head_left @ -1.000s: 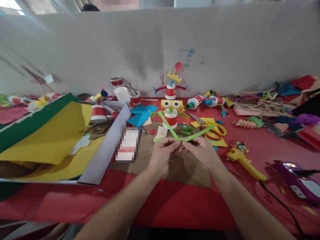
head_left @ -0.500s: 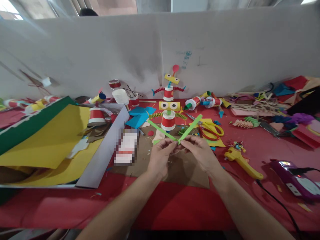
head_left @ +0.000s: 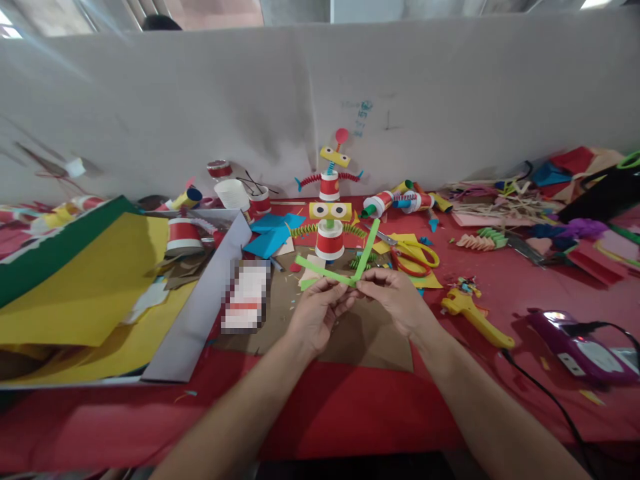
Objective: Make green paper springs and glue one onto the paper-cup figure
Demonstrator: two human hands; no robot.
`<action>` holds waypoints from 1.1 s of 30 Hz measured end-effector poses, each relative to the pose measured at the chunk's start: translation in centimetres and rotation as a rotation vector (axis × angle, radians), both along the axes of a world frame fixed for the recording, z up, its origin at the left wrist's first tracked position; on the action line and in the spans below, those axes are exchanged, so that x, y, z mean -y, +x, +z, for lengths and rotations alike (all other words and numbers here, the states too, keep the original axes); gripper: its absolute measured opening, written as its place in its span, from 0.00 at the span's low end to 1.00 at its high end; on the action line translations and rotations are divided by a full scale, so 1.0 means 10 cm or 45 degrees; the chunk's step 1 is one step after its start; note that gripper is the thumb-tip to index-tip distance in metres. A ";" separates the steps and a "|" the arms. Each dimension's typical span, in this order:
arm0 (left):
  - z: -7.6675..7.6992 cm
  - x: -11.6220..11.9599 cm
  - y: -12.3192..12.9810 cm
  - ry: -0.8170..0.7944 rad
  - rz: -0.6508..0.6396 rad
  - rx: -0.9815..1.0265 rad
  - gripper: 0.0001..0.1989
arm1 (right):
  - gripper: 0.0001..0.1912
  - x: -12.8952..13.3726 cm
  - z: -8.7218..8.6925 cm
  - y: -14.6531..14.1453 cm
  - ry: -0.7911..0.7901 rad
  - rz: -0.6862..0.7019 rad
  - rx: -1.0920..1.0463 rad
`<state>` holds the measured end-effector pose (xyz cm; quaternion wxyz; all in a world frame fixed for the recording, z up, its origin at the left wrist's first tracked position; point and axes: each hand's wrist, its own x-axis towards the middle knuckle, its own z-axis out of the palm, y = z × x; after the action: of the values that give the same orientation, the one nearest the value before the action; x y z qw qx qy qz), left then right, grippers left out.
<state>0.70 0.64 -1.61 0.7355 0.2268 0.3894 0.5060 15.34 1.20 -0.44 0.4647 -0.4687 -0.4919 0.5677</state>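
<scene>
Two light green paper strips (head_left: 367,252) meet in a V between my hands. My left hand (head_left: 317,310) pinches them near the joined end, and my right hand (head_left: 393,297) pinches the same corner from the other side. One strip points up and away, the other lies out to the left. Just beyond stands a paper-cup figure (head_left: 330,240) with a yellow eye piece (head_left: 331,211) and folded green arms. Behind it is a second cup figure (head_left: 329,187) with red folded arms. Brown cardboard (head_left: 370,340) lies beneath my hands.
Yellow-handled scissors (head_left: 417,257) rest on yellow paper at right. A yellow glue gun (head_left: 477,320) and a purple power strip (head_left: 580,347) with cords lie farther right. At left is a box (head_left: 195,320) holding yellow sheets. Blue paper (head_left: 274,235) lies beyond the cardboard.
The left strip has swung lower and the right strip stands steeper, its tip further left. Both hands keep their pinch. The whole view has shifted slightly.
</scene>
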 end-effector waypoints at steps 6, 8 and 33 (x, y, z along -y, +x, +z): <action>0.02 -0.01 -0.01 0.013 -0.037 -0.029 0.07 | 0.11 -0.01 0.01 0.01 -0.058 -0.002 0.013; 0.03 -0.01 0.00 0.032 -0.038 -0.054 0.08 | 0.12 -0.01 0.00 0.02 -0.045 0.004 0.025; 0.08 0.01 0.03 0.178 -0.001 -0.175 0.08 | 0.12 0.00 0.00 0.05 -0.061 0.029 -0.020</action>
<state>0.99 0.55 -0.84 0.6896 0.3120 0.4025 0.5149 15.87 1.24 -0.43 0.4508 -0.4698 -0.4799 0.5880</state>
